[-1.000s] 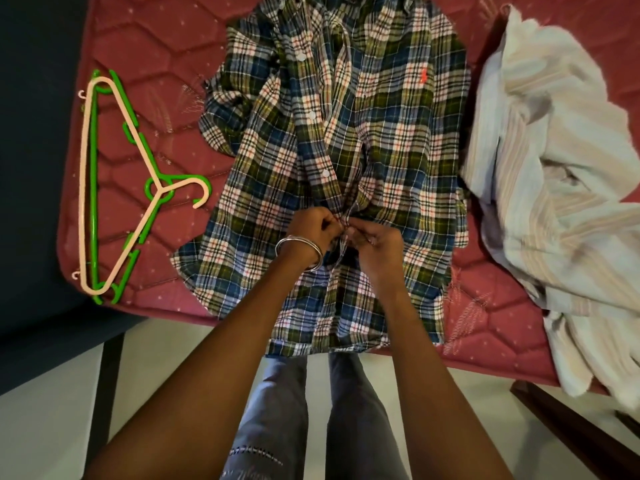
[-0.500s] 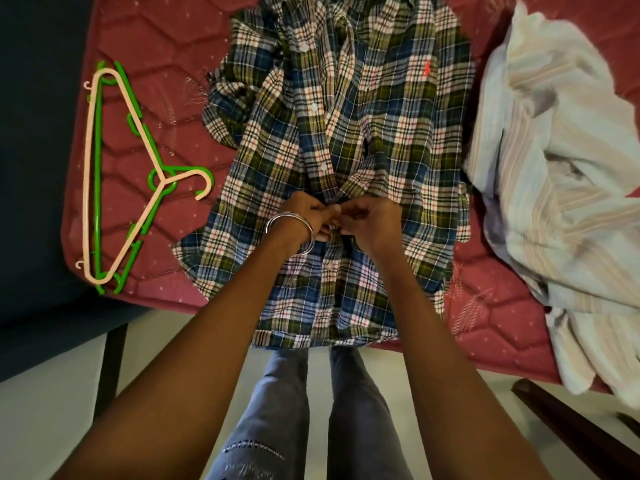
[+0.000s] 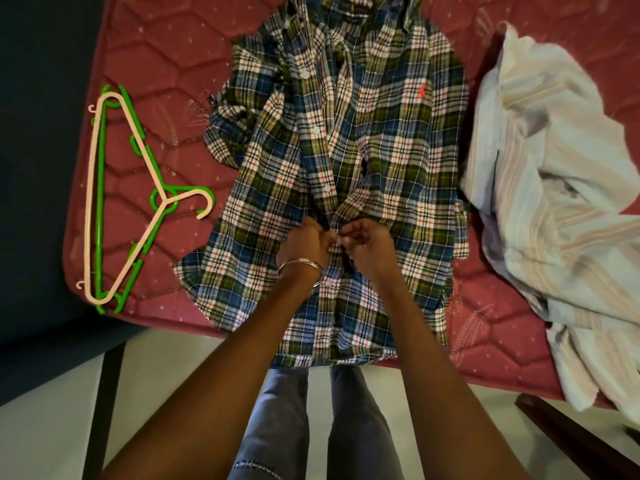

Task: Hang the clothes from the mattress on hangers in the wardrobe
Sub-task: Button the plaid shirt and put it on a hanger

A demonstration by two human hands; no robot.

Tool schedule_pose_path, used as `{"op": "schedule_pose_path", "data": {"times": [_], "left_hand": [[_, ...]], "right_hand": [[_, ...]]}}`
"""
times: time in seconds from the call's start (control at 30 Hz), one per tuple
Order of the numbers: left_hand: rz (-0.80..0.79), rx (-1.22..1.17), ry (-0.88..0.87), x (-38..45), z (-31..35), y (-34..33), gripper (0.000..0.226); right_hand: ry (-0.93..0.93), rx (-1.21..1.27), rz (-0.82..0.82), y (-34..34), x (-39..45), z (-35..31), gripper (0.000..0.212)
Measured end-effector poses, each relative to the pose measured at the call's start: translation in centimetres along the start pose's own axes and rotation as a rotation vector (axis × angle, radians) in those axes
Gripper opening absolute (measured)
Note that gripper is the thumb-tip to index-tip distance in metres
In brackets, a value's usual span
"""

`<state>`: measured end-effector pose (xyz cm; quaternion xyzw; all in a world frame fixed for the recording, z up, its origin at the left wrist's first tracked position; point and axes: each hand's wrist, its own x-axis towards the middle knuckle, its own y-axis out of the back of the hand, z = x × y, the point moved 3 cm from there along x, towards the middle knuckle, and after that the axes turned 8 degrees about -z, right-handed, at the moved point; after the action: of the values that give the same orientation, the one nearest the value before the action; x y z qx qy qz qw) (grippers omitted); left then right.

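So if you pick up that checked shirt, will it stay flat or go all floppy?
Probably floppy: the plaid shirt already wrinkles and bunches on the mattress. It looks like thin cloth, so likely light. Its hem hangs over the edge, so it may slide when tugged.

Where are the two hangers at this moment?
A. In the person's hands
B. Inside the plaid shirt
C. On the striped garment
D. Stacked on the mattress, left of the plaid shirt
D: the pink hanger lies atop the green hanger on the mattress, left of the plaid shirt.
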<state>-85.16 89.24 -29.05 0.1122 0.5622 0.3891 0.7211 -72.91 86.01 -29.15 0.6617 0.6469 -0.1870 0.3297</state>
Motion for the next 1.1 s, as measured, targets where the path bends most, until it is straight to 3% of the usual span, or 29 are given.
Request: {"op": "schedule_pose_path", "data": {"times": [0.07, 0.13, 0.2, 0.27, 0.37, 0.5, 0.67, 0.77, 0.83, 0.9, 1.0, 1.1], "left_hand": [[0.097, -0.028, -0.002, 0.0, -0.2, 0.8, 0.029], [0.235, -0.107, -0.137, 0.3, 0.3, 2.3, 0.022], [0.332, -0.175, -0.285, 1.1, 1.7, 4.1, 0.016], [0.314, -0.225, -0.323, 2.6, 3.1, 5.2, 0.018], [0.202, -0.204, -0.175, 5.7, 3.7, 5.0, 0.019], [0.132, -0.067, -0.013, 7.3, 3.5, 3.8, 0.025], [0.166, -0.052, 0.168, 7.1, 4.2, 3.2, 0.028], [0.177, -0.178, 0.25, 7.3, 3.8, 3.1, 0.026], [0.17, -0.257, 0.19, 7.6, 3.4, 3.1, 0.023], [0.17, -0.391, 0.075, 7.6, 2.8, 3.1, 0.019], [0.103, -0.601, -0.093, 6.7, 2.3, 3.4, 0.014], [0.056, -0.574, -0.207, 5.9, 2.4, 3.7, 0.012]], "right_hand": [[0.073, -0.267, 0.197, 1.0, 0.3, -1.2, 0.016], [0.238, -0.309, 0.553, 2.6, -0.1, -3.6, 0.016], [0.315, -0.284, 0.692, 3.3, 0.9, -5.8, 0.01], [0.182, -0.417, 0.568, 2.5, 3.3, -6.8, 0.015], [-0.186, -0.742, 0.388, 1.0, 5.7, -5.8, 0.045], [-0.303, -0.652, 0.391, 0.6, 6.2, -4.2, 0.07], [-0.177, -0.483, 0.519, 1.9, 5.7, -2.5, 0.041], [-0.144, 0.142, 0.572, 3.2, 4.8, -1.2, 0.013], [-0.108, 0.464, 0.445, 3.0, 4.5, -1.1, 0.007], [0.003, 0.446, 0.41, 2.3, 4.4, -1.5, 0.005], [0.137, 0.04, 0.462, 1.0, 4.3, -2.5, 0.009], [0.205, -0.081, 0.531, 0.5, 4.3, -3.9, 0.016]]}}
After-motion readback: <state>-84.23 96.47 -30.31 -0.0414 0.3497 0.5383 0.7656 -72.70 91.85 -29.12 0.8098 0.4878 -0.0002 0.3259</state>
